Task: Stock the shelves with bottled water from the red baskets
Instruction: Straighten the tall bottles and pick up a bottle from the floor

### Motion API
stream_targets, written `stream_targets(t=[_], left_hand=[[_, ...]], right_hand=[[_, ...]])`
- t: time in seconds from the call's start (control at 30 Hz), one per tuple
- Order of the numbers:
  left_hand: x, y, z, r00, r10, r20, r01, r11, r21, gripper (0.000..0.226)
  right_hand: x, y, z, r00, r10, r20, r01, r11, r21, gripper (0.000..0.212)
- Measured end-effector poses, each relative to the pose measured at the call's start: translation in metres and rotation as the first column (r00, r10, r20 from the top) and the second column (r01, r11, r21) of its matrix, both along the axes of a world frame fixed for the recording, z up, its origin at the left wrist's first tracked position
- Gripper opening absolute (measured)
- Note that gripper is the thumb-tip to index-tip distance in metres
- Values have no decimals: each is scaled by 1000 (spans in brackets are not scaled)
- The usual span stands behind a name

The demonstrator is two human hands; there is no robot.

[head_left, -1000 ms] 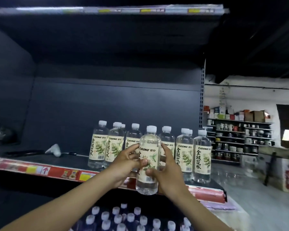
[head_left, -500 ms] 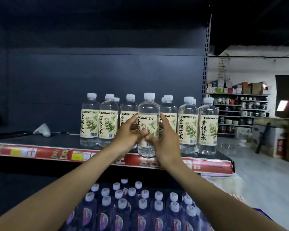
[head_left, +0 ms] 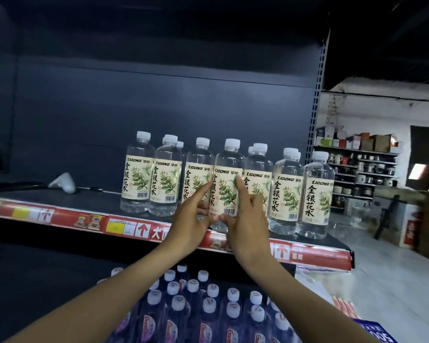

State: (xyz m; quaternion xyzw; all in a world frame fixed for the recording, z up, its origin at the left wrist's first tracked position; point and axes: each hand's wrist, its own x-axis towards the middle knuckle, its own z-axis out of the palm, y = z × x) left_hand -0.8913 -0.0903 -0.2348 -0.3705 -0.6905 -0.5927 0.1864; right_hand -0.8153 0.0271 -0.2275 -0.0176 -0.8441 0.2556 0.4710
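Head view: left hand [head_left: 192, 219] and right hand [head_left: 247, 221], fingers spread and loosened, flank an upright bottle [head_left: 227, 184] on the shelf [head_left: 60, 216], cap up.

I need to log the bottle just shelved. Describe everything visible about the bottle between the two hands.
The bottle is clear plastic with a white screw cap and a cream label bearing "LIDONG", black Chinese characters, a green leafy sprig and a barcode. It stands upright at the shelf's front edge, in the row of matching bottles. The left hand and right hand flank it with fingers spread; index fingertips lie against the label, though firm contact is unclear. Its base is hidden behind the hands.
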Motion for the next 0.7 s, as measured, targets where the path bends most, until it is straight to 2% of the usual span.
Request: stream_targets(t=[0.03,0.07,0.13,0.2,0.4,0.53,0.7], left_hand=[[-2,1,-2,1000,5,-12,-5,1000,8,85],[-2,1,-3,1000,4,-19,-3,1000,15,84],[-3,0,-4,999,11,-43,-10,1000,10,83],[-3,-1,-5,995,34,-90,-34,999,-3,82],[-7,6,-10,975,150,-162,-150,989,12,78],[-8,5,-13,952,143,-270,-157,987,-31,76],[-9,6,-12,940,139,-312,-168,984,-68,77]], right_hand=[[0,-1,1,1000,-3,3,3,1000,-17,56],[0,-1,1,1000,-22,7,22,999,-26,62],[-1,-4,0,995,-97,19,95,994,52,92],[1,-8,1,988,-151,38,148,985,88,102],[-5,-11,4,970,-230,77,218,967,133,96],[-2,-16,5,934,-324,150,274,920,281,100],[-1,-18,7,913,-367,178,298,898,322,101]])
